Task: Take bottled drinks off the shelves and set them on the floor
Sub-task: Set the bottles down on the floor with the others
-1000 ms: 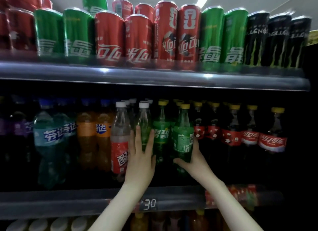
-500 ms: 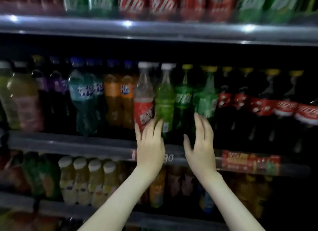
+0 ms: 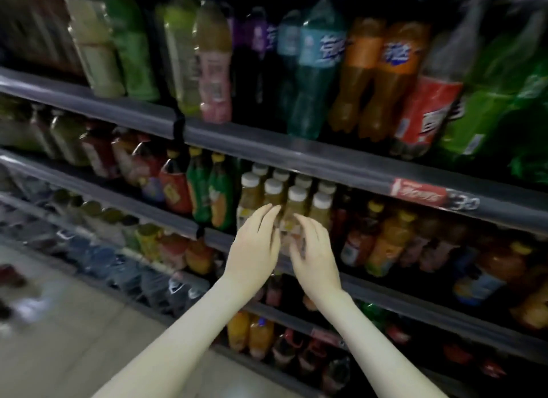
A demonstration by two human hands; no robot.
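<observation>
Dropping from the green soda bottles (image 3: 486, 113) to the shelf (image 3: 218, 239) below, I bring my left hand (image 3: 255, 249) and right hand (image 3: 315, 257), both spread and empty, beside a white-capped juice bottle (image 3: 293, 214) at twelve o'clock, so nothing heads for the floor (image 3: 59, 347) at eight o'clock yet.

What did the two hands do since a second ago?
The left hand and right hand let go of the green plastic soda bottles, moved down to the next grey shelf and now close in on a white-capped yellow juice bottle, not clearly gripping it. The view tilted down too. The green bottles stayed where they stood.
</observation>
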